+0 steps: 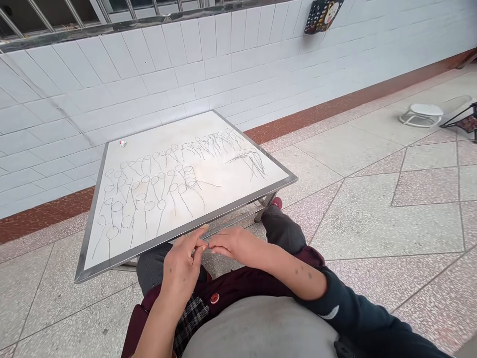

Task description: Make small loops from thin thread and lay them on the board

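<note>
My left hand (184, 256) and my right hand (233, 243) meet above my lap, just off the near edge of the table (179, 231). Both are closed in a pinch, thumb against forefinger, with the fingertips almost touching. Whatever lies between them is too small and thin to make out. On the white tabletop lie several thin dark wire-like strands, each with a round loop (112, 232) at one end and a long tail, set out in rows. At the right of the table a loose bunch of unlooped thin strands (253, 161) is spread out.
A tiny white and red object (122, 143) sits at the table's far left corner. Behind the table stands a white tiled wall (167, 64), where a black basket (323, 16) hangs. A white stool (423, 114) is on the floor at the right. My knees are under the near edge.
</note>
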Motion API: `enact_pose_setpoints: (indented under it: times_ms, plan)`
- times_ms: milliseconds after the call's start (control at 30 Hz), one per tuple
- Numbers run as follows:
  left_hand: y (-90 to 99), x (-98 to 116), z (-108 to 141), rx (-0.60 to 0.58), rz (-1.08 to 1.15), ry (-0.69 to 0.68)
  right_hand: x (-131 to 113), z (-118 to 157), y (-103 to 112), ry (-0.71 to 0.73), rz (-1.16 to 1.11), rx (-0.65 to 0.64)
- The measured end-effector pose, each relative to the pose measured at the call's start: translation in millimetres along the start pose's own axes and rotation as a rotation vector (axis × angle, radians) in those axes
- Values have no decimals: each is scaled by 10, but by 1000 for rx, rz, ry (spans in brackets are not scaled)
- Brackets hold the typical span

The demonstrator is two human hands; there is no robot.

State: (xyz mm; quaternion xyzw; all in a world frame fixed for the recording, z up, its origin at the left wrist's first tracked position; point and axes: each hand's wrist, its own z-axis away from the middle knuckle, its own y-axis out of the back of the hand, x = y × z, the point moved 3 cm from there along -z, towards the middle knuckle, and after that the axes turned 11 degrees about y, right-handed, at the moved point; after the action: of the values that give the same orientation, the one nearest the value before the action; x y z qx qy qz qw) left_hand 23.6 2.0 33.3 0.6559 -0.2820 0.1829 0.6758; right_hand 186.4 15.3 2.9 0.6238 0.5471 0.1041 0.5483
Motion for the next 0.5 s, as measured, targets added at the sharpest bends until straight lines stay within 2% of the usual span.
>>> enact_pose_setpoints:
  times_ms: [100,233,367,500]
  plan:
    - [-10,-20,15,10,4,-26,-8,29,-75,7,-6,-4]
    - [-46,-51,23,-13,-17,-31,-33,33,-51,25,44,-47]
    - [-100,-67,27,15,-4,-44,-72,25,-49,19,94,-61]
    - [-100,-101,13,-72,78,32,-84,53,-73,-27,70,-57]
